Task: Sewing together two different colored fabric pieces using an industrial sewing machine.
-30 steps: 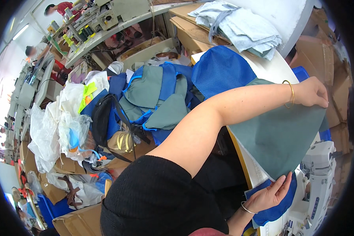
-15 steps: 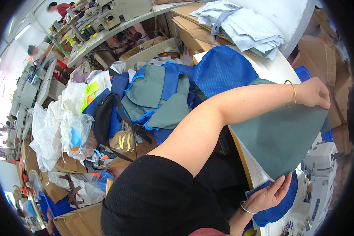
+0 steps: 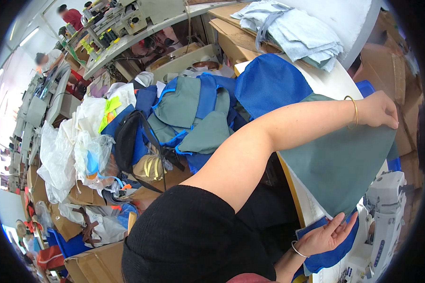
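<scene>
A grey-green fabric panel (image 3: 337, 160) spreads over the white tabletop at the right. My left arm, with a gold bangle, reaches across to its far right edge. There my left hand (image 3: 378, 111) is closed, fingers curled down on the panel's corner. At the near corner my right hand (image 3: 323, 237), with a silver bangle, pinches the edge by thumb and fingertips, other fingers loosely stretched. Beneath that hand lies a blue fabric piece (image 3: 333, 252), partly hidden. A blue mesh piece (image 3: 271, 85) lies at the panel's far left side.
A white sewing machine (image 3: 385, 207) stands at the right, close to the panel. Left of the table are piled grey-green and blue sewn pieces (image 3: 179, 104), a black strap bag (image 3: 127, 141) and plastic bags (image 3: 56, 160). Pale cloths (image 3: 288, 30) lie stacked at the back.
Both hands keep nearly the same places on the panel. The fingers of my right hand have shifted slightly at the near corner. The whole view has moved a little.
</scene>
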`<move>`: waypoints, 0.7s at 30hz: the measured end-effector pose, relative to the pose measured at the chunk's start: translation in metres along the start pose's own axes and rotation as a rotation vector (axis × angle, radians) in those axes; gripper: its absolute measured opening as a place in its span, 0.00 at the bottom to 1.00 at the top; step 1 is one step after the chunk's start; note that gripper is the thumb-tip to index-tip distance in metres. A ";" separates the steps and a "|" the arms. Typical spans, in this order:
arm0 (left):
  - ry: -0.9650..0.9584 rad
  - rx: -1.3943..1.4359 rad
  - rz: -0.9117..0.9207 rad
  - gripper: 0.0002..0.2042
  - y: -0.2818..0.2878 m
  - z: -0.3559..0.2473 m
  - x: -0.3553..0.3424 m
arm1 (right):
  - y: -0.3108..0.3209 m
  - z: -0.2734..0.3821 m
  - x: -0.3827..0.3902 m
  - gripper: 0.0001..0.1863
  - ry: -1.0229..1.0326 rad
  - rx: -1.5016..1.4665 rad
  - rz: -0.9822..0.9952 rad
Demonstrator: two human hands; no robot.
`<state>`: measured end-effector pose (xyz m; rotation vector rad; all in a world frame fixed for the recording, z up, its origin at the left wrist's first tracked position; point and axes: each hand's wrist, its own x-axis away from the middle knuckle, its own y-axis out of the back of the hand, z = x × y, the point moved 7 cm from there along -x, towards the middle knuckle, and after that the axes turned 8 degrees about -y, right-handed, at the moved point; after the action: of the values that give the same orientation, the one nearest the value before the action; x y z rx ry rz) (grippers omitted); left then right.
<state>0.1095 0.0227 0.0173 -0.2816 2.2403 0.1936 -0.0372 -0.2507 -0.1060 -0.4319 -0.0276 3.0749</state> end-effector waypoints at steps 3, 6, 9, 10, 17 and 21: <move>-0.086 -0.103 -0.025 0.07 0.003 -0.010 -0.001 | -0.004 0.001 0.001 0.21 -0.086 -0.082 -0.043; -0.042 0.005 -0.026 0.07 0.010 -0.016 0.004 | -0.010 0.008 0.001 0.24 -0.092 -0.054 -0.076; 0.028 0.033 -0.001 0.08 0.013 -0.017 0.009 | -0.018 0.009 0.002 0.29 -0.098 -0.218 -0.051; 0.112 -0.149 0.087 0.11 0.020 -0.017 0.014 | -0.019 0.008 0.002 0.29 -0.122 -0.241 -0.032; 0.071 0.211 0.055 0.08 0.044 0.004 0.000 | -0.023 0.002 0.002 0.27 -0.098 -0.401 -0.030; 0.094 0.241 0.048 0.07 0.051 0.013 0.001 | -0.021 -0.004 0.003 0.22 -0.086 -0.437 -0.042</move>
<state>0.1046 0.0744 0.0106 -0.1088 2.3372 -0.0662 -0.0388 -0.2294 -0.1101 -0.3033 -0.7093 3.0294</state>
